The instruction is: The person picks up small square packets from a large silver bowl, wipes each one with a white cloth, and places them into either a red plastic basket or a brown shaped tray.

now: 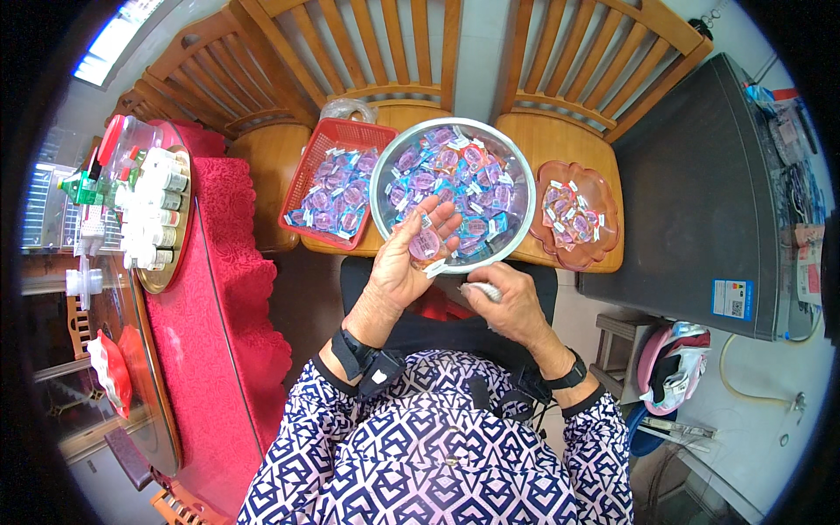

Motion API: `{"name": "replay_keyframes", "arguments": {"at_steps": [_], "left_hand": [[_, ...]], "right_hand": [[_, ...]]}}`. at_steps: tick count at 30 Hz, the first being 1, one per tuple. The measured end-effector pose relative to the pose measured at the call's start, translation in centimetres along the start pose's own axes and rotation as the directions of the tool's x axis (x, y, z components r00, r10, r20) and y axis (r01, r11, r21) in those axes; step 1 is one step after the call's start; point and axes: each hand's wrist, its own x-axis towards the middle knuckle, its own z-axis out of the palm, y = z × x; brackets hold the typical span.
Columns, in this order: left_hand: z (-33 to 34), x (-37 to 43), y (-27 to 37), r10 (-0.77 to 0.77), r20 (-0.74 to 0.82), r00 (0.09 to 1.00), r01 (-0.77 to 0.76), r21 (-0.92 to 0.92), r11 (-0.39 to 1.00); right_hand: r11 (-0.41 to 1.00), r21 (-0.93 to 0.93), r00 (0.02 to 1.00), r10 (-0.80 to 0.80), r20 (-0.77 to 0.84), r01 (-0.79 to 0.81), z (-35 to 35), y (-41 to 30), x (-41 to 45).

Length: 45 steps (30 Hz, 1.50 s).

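Observation:
My left hand (407,259), palm up, holds a small clear packet (425,246) with a round pink print and a white tag, over the near rim of a round metal basin (529,216). Many blue and purple packets (482,197) fill the basin, with a few orange ones among them. My right hand (508,298) is just right of it, below the basin's rim, its fingers closed on a small whitish bundle (487,291) that I cannot identify. A red plastic basket (294,190) of blue packets stands to the left; an orange scalloped dish (607,197) of orange packets stands to the right.
The containers rest on wooden chairs (564,144). A table with a red cloth (226,230) runs along the left, bearing a tray (180,252) of white bottles. At the right stand a dark refrigerator (676,190), a grey stool (613,348) and a pink basin (650,361) of cloths.

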Motion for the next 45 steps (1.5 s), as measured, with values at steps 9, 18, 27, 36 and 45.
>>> {"name": "replay_keyframes", "arguments": {"at_steps": [9, 18, 27, 36, 45], "left_hand": [[-0.6, 0.2, -2.7, -0.063, -0.013, 0.998, 0.064, 0.040, 0.997], [-6.2, 5.0, -0.6, -0.101, -0.393, 0.914, 0.172, 0.148, 0.974], [-6.1, 14.8, -0.3, 0.006, -0.456, 0.890, 0.251, 0.502, 0.828], [-8.0, 23.4, -1.8, 0.233, 0.543, 0.807, -0.458, 0.823, -0.335], [-6.1, 24.4, -0.7, 0.055, 0.358, 0.932, -0.160, 0.544, -0.824]], "right_hand": [[0.575, 0.676, 0.875, 0.422, 0.239, -0.462, 0.9, 0.8, 1.1], [0.590, 0.638, 0.765, 0.644, -0.002, -0.495, -5.2, 7.0, -2.0], [0.429, 0.831, 0.474, 0.848, -0.237, -0.353, -9.7, 13.9, -1.4], [0.387, 0.715, 0.456, 0.884, -0.107, -0.582, -7.4, 14.9, -2.9], [0.388, 0.790, 0.575, 0.816, -0.056, -0.475, -7.5, 12.3, 0.3]]}}
